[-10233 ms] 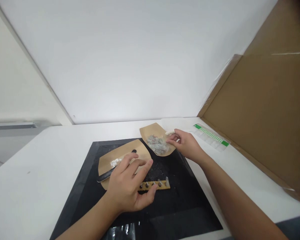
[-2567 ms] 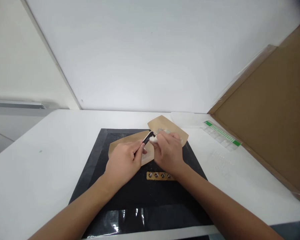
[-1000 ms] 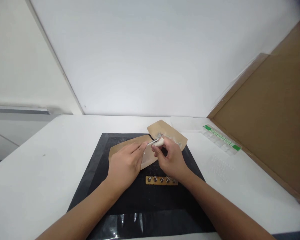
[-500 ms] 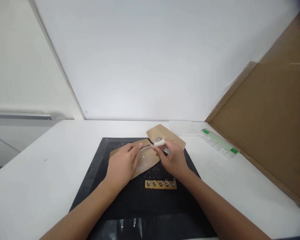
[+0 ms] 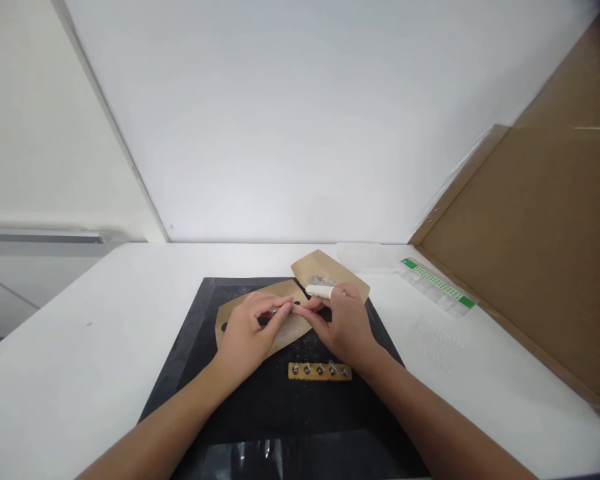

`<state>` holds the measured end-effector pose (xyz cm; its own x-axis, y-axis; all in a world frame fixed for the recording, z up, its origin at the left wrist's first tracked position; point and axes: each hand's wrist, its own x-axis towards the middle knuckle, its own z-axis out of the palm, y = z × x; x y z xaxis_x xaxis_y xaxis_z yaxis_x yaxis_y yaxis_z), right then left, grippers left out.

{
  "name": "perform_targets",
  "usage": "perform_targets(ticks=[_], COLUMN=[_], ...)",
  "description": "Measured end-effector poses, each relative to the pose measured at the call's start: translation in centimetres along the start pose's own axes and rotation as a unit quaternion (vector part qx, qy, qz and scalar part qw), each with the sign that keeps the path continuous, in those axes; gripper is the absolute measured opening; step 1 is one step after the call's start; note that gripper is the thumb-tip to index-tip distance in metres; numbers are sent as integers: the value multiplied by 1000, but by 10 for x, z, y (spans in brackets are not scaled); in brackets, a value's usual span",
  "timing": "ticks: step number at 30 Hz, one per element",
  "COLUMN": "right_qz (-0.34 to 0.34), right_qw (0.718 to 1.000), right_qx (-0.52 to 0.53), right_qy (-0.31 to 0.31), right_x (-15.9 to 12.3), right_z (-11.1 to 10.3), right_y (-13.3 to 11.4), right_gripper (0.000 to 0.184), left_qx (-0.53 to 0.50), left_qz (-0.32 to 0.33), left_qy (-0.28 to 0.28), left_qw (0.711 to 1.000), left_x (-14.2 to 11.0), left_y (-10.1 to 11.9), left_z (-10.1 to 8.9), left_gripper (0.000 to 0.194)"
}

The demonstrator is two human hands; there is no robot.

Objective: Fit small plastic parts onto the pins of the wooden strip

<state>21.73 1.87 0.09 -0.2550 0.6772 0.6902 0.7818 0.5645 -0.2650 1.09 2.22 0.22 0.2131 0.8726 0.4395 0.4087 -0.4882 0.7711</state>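
My left hand is over the left kraft paper tray, thumb and index finger pinched together. My right hand comes from the right, its thumb tip meeting the left fingertips. Any tiny piece between them is too small to name. A white cover sleeves my right index finger, which points left. Dark parts of a slim tool show beside the fingertips; my left hand hides most of it. Nearer me lies a yellowish strip bearing several round metal studs with small clear pieces standing at them.
Behind my right hand, a second kraft paper tray holds crumpled clear bits. Both trays rest on a black mat on a white table. At right are a green-edged clear sheet, faint clear pieces and a cardboard panel.
The slim tool pointed between both hands before; now it shows only in part behind the fingers. My hands have closed together, fingertips meeting. Ten seconds ago, my right hand was at the far tray.
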Motion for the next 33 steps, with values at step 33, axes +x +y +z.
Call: perform_targets(ticks=[33], right_qz=[-74], right_qw=[996], right_qx=[40], right_qy=[-20], right_x=[-3], right_z=[-1], right_y=[8], right_gripper=[30], left_qx=[-99], left_qz=[-155], left_qy=[-47], left_qw=[982], left_x=[-5], left_y=[1], left_z=[3], left_gripper=[32])
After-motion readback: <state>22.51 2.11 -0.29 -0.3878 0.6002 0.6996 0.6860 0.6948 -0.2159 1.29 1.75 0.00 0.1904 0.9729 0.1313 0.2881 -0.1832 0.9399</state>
